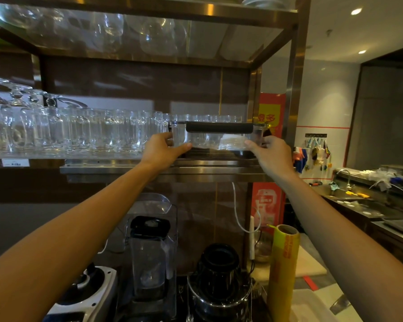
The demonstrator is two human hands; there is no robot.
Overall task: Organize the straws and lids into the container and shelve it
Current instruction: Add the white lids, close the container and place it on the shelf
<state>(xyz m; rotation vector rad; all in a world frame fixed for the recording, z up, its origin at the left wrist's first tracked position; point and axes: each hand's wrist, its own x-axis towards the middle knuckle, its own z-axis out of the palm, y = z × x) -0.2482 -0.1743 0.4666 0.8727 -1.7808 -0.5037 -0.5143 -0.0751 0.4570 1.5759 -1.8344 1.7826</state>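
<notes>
A clear plastic container with a black handle strip along its top edge sits at the front of the steel shelf. Clear lids show through its right half; straws cannot be made out. My left hand grips the container's left end, thumb on the front wall. My right hand grips its right end, thumb on the front wall too. Both arms reach up from below.
Rows of upturned glasses fill the shelf to the left and stand behind the container. Below are a blender jug, a black juicer and a roll of cling film. A sink counter lies at the right.
</notes>
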